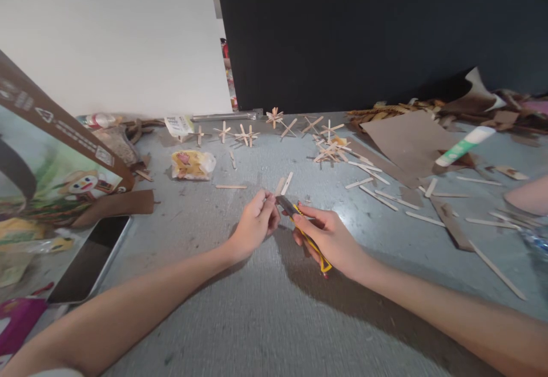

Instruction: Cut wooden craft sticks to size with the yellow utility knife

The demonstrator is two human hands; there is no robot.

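Observation:
My left hand (257,219) is closed around a short flat wooden stick (279,186), whose upper end sticks out past the fingers. In my right hand (327,234) is a yellow and black utility knife (314,247), its front end touching or very near the stick at my left fingertips. A second stick piece (287,183) lies just beyond the knife tip. Another stick (231,186) rests flat to the left of it. Farther back, several crossed-stick star shapes (246,136) stand or lie in a loose row.
Loose sticks (379,198), brown cardboard (409,143) and a green-white tube (466,146) lie right. A phone (91,260), a yellow packet (192,165) and a printed bag (60,154) are left. Another person's arm (528,196) shows at the right edge. Upright panels (377,35) stand behind.

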